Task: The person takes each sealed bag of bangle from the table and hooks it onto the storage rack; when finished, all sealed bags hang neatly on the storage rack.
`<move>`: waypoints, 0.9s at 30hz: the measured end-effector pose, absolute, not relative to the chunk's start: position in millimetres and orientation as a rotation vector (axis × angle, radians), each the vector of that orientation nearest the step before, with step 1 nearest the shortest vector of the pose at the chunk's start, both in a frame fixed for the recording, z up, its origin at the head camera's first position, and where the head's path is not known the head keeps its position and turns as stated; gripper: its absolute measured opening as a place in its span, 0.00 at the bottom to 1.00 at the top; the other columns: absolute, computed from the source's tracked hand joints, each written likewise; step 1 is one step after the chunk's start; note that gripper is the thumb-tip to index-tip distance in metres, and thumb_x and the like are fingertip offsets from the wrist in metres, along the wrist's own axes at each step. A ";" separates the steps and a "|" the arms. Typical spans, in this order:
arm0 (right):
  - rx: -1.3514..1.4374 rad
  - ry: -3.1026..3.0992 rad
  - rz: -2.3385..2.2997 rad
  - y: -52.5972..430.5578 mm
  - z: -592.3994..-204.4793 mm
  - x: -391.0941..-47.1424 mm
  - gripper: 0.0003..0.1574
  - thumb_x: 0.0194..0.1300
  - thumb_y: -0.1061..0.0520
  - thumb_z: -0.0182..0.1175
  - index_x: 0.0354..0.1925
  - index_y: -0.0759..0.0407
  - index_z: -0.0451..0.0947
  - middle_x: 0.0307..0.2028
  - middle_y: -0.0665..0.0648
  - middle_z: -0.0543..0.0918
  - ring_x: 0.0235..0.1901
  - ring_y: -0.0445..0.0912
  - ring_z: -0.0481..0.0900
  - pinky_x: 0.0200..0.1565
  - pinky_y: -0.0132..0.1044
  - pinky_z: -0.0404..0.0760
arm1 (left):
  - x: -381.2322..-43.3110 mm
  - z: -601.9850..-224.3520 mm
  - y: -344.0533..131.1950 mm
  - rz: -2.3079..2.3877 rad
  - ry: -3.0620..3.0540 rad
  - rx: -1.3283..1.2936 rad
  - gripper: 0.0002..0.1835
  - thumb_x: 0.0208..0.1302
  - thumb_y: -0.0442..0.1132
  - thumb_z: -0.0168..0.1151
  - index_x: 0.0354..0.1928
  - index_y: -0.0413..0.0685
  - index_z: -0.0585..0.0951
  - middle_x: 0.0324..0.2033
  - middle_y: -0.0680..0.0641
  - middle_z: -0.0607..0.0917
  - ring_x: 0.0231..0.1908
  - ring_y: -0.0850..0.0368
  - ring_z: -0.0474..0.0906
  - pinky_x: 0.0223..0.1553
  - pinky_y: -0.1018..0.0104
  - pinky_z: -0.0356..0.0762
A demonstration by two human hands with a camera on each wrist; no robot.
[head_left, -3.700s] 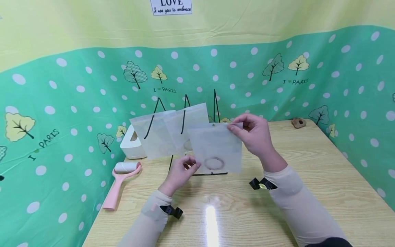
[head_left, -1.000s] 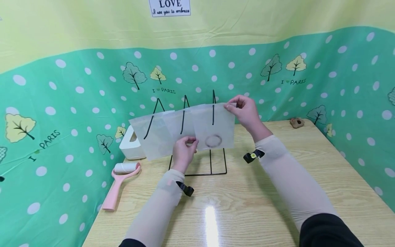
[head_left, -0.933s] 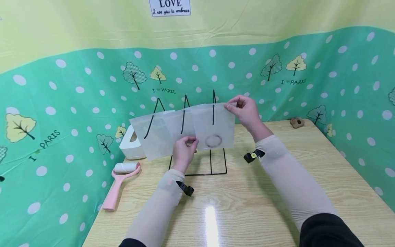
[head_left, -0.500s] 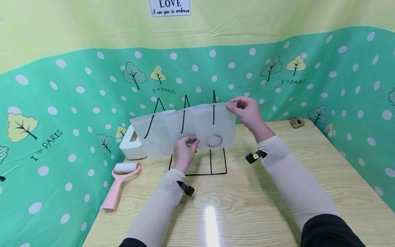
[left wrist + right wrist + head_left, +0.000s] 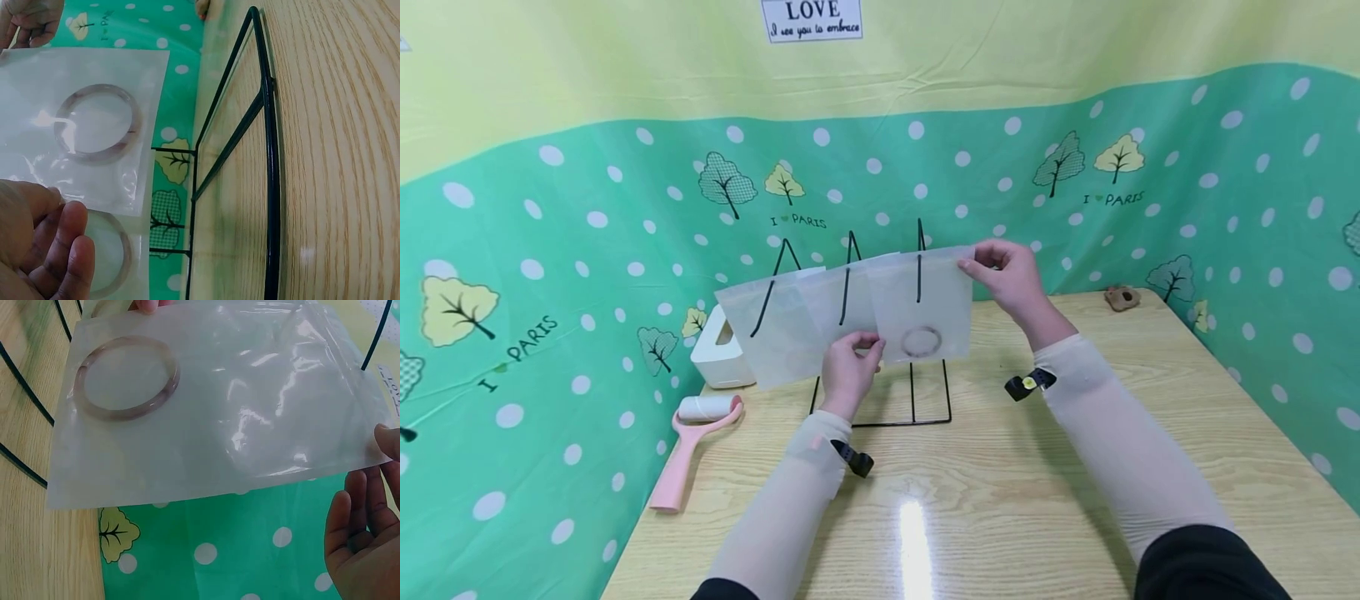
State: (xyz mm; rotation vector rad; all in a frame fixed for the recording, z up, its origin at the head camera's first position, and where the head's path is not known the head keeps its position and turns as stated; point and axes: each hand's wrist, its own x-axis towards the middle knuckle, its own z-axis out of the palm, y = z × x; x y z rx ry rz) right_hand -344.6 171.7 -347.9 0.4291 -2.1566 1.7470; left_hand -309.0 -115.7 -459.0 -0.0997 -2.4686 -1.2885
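Note:
A translucent plastic bag (image 5: 898,292) with a pale bangle (image 5: 125,378) inside hangs from the right hook (image 5: 919,279) of a black wire rack (image 5: 898,423). My left hand (image 5: 848,371) pinches its lower left edge between thumb and fingers. At the upper right corner is my right hand (image 5: 1011,279), its thumb over the bag and fingers passing behind it. Two similar bags hang on the other hooks, a middle bag (image 5: 831,300) and a left bag (image 5: 767,350), overlapping each other. Another bangle (image 5: 122,250) shows through a bag by my left fingers.
A white box (image 5: 718,371) with a hole stands behind the left bag. A pink-handled lint roller (image 5: 676,467) lies on the wooden table (image 5: 1000,517) at left. At the far right corner sits a small brown object (image 5: 1122,297). Patterned cloth (image 5: 1075,250) walls the table.
The right bag has gone up and back onto the right hook, with both hands rising alongside it. In the last half second my right hand shifts slightly right at the corner.

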 end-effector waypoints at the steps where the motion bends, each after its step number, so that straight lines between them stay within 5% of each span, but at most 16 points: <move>1: 0.424 -2.163 1.747 172.6 -348.6 -344.3 0.18 0.68 0.48 0.74 0.47 0.61 0.87 0.39 0.56 0.85 0.41 0.50 0.78 0.40 0.37 0.76 | -309.0 -459.2 -116.0 -1.287 -2.468 -0.099 0.06 0.71 0.48 0.71 0.44 0.57 0.89 0.38 0.54 0.90 0.23 0.64 0.84 0.24 0.62 0.81; 20: 0.391 -2.312 1.621 200.4 -362.4 -334.9 0.22 0.71 0.46 0.71 0.55 0.57 0.85 0.45 0.57 0.86 0.42 0.50 0.77 0.37 0.35 0.76 | -299.5 -468.3 -140.2 -1.257 -2.512 -0.187 0.05 0.66 0.51 0.75 0.39 0.63 0.89 0.36 0.62 0.87 0.33 0.62 0.83 0.36 0.58 0.82; 27: 0.339 -2.401 1.510 224.7 -372.4 -313.1 0.24 0.70 0.40 0.70 0.56 0.52 0.85 0.48 0.56 0.85 0.44 0.51 0.79 0.39 0.36 0.79 | -286.3 -472.3 -163.5 -1.120 -2.584 -0.323 0.07 0.69 0.52 0.72 0.42 0.61 0.89 0.35 0.62 0.87 0.30 0.63 0.82 0.32 0.60 0.81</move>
